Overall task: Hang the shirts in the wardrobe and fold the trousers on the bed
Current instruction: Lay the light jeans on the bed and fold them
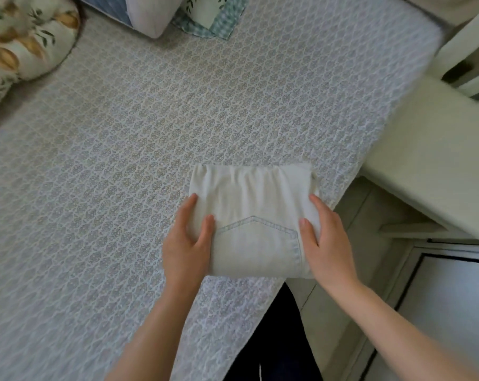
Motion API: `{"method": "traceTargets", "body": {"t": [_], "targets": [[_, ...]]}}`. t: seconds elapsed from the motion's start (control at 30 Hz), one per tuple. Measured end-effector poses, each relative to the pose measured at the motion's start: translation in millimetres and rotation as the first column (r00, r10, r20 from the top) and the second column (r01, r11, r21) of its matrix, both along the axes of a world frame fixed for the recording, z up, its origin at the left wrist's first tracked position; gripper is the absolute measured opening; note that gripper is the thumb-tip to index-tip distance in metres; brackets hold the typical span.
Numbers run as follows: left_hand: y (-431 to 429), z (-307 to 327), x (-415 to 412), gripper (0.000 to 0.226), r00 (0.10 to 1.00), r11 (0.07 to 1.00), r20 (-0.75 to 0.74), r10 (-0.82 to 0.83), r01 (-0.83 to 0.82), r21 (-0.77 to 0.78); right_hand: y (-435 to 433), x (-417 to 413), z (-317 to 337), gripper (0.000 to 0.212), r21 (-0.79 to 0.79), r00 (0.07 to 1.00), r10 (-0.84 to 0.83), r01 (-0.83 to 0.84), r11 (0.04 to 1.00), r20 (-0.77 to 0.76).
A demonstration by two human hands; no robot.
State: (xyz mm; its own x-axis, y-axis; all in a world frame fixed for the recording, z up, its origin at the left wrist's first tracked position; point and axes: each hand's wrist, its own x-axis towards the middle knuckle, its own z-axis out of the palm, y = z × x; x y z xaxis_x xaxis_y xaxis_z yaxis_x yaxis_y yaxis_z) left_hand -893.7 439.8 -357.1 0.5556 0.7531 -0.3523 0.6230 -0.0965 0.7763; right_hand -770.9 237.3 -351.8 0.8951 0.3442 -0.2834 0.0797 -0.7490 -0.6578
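A pair of cream-white trousers (253, 213) lies folded into a compact rectangle near the bed's front right corner, its back pocket with blue stitching facing up. The bed (117, 149) is covered with a grey-and-white patterned spread. My left hand (187, 239) grips the bundle's left edge, thumb on top and fingers along the side. On the right edge, my right hand (326, 237) holds it the same way. No shirts are in view.
Floral pillows (18, 48) lie at the far left, and more pillows and a checked cloth (205, 20) at the head of the bed. A pale cream board-like surface (430, 160) juts in at the right. Pale furniture and floor (452, 298) lie beyond the bed's edge.
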Motion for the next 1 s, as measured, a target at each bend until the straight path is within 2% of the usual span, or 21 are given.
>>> {"method": "traceTargets", "body": {"t": [0.3, 0.53, 0.73, 1.0], "targets": [[-24.2, 112.3, -52.7, 0.042, 0.979, 0.986, 0.163, -0.125, 0.141, -0.088, -46.2, -97.3, 122.9, 0.049, 0.058, 0.975, -0.218, 0.215, 0.975, 0.049], [-61.6, 189.4, -64.2, 0.039, 0.927, 0.944, 0.201, -0.317, 0.329, -0.026, -94.9, -150.7, 193.3, 0.048, 0.088, 0.923, -0.377, 0.371, 0.925, 0.073], [-112.9, 224.5, -67.7, 0.041, 0.871, 0.896, 0.246, -0.425, 0.443, -0.018, -148.0, -194.4, 231.9, 0.045, 0.152, 0.838, -0.539, 0.523, 0.839, 0.088], [-206.9, 259.4, -83.5, 0.04, 0.741, 0.791, 0.355, -0.57, 0.612, -0.01, -233.4, -257.6, 273.1, 0.042, 0.185, 0.688, -0.702, 0.678, 0.712, 0.183]]}}
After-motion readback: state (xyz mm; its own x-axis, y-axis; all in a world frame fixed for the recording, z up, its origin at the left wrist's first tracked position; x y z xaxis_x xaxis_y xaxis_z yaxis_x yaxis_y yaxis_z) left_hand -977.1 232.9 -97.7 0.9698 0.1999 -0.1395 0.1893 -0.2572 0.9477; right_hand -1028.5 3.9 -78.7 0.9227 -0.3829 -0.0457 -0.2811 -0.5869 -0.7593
